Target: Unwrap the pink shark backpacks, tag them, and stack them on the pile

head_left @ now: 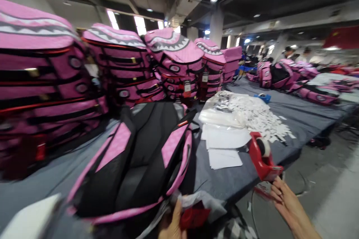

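A pink and black backpack (134, 164) lies back-side up on the grey table (232, 179) in front of me. At the pack's near end, my left hand (171, 223) pinches crinkled clear plastic wrapping (196, 199) next to a red tag (195, 216); only the thumb and part of the palm show. My right hand (284, 199) is at the table's near edge. Its fingers are curled together against the handle end of a red tape dispenser (262, 157), which carries a roll of clear tape.
Stacks of pink shark-mouth backpacks (123, 63) line the table's left and far side. White paper sheets (223, 145) and a bag of white slips (252, 114) lie mid-table. A blue tape dispenser (263, 98) sits farther back. Other people (288, 53) work at far tables, with bare floor on the right.
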A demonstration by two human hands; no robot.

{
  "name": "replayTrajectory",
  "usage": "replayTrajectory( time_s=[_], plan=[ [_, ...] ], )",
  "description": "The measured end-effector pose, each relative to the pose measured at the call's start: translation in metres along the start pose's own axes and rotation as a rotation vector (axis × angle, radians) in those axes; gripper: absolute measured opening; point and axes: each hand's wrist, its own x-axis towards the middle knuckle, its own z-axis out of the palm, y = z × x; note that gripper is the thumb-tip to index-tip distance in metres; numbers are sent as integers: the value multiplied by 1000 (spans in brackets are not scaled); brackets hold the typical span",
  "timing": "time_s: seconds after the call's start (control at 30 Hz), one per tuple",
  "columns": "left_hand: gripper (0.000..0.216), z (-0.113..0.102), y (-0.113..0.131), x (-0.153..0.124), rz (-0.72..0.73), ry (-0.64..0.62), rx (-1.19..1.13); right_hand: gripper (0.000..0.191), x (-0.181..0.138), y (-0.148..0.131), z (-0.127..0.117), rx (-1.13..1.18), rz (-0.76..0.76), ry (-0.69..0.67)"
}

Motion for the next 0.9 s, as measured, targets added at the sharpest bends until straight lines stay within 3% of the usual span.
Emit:
replayTrajectory(
  time_s=[0.1,0.17,0.27,0.37,0.47,0.6,0.8,0.9],
  plan=[
    [46,3,-3,-6,-18,-48,-127,63,-25,7,45,-8,209,-338],
    [58,5,-7,-7,25,-90,-184,55,-37,-1,77,-117,234,-634],
    [65,9,-14,-2,107,-133,-212,51,-38,-19,130,-389,-77,-1023],
    [62,13,-16,-2,154,-144,-253,49,-30,-28,183,-572,-428,-1261],
    [61,17,-12,-7,162,-173,-276,46,-23,-26,219,-660,-680,-1325],
    [59,19,-5,-9,209,-260,-295,35,-18,-19,233,-721,-914,-1285],
    [60,16,-3,-9,236,-326,-284,22,-19,-12,230,-783,-1040,-1189],
    [62,14,-5,-10,208,-245,-276,20,-18,-12,229,-793,-996,-1183]
  ],
)
